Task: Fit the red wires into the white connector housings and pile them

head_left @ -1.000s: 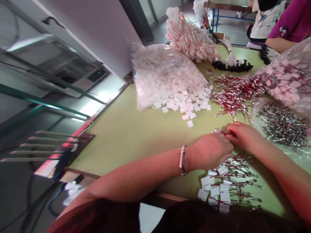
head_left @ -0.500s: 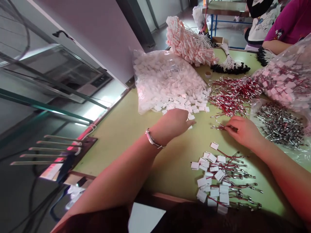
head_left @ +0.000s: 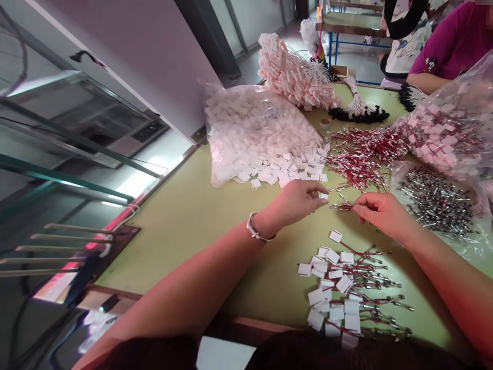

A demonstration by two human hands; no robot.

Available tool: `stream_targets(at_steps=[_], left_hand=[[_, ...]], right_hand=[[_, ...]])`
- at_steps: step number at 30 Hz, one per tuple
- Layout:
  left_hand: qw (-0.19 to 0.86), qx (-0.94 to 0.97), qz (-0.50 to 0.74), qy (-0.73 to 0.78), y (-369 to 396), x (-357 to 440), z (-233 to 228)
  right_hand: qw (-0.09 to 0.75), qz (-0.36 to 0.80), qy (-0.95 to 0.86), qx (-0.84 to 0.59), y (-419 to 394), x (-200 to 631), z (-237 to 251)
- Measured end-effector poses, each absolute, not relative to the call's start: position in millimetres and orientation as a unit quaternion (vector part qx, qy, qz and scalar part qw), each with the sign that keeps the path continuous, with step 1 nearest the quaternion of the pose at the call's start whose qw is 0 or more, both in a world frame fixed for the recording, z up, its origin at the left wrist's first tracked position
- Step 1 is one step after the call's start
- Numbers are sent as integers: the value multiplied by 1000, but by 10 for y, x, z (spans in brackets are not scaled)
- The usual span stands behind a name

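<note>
My left hand (head_left: pixel 298 203) pinches a small white plastic housing (head_left: pixel 323 196) between thumb and fingertips. Just to its right, my right hand (head_left: pixel 375 209) is closed on a few short red wires with metal ends (head_left: pixel 342 206), which point left toward the housing. A small gap separates the housing from the wire ends. Beyond both hands lie a heap of red wires (head_left: pixel 362 154) and loose white housings (head_left: pixel 285 169) spilling from a clear bag (head_left: pixel 246 113). Nearer me are rows of white housings joined to red wires (head_left: pixel 337 313), with glassy, metal-ended parts at their right.
An open bag of small dark metal-ended parts (head_left: pixel 437 198) lies right of my right hand. Behind it stands a bulging bag of wired housings (head_left: pixel 442 133). Bundles of pink-white pieces (head_left: pixel 292 72) and black-tipped white wires (head_left: pixel 358 110) lie farther back. A person's purple sleeve (head_left: pixel 442 49) shows at upper right.
My left hand has moved right from the loose housings, now with one white housing in its fingers. My right hand still holds the wires. The view has shifted slightly.
</note>
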State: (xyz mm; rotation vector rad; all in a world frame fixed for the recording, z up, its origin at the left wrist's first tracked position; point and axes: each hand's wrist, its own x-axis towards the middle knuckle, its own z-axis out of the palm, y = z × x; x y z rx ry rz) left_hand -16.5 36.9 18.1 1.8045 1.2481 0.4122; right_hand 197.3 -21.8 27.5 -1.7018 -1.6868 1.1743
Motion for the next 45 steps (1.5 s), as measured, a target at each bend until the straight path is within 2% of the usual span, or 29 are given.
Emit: stream_targets(at_steps=[2,4,8,18,23,27,35,37,39,43,45], left_hand=[[585,617,216,480,350,-106,144],[683,522,246,448,333,-60,106],[772,404,272,409,329,-38,61],[784,426,246,377,317,-69,75],[751,503,214,370,294,-55,34],[719,554,209,365,253,-10,-17],[736,574,147,327,222,-49,-8],[708,621,115,318,274,-79,39],[620,707,110,321,373,-100,84],[244,833,241,434,622,-91,40],[95,843,236,474,702,-64,-58]], right_hand=[[244,434,-611,-615,-231,1969,275],[244,448,-611,-606,-244,1959,277],[245,466,-612,-590,-265,1928,277],[229,438,-626,-604,-244,1962,233],[218,388,-646,-621,-262,1914,226],[196,355,-691,-598,-284,1899,186],[183,349,-742,-543,-283,1929,106],[174,360,-741,-540,-276,1927,104],[163,374,-736,-540,-278,1920,104],[131,351,-767,-520,-316,1877,124],[113,345,-786,-500,-318,1873,153]])
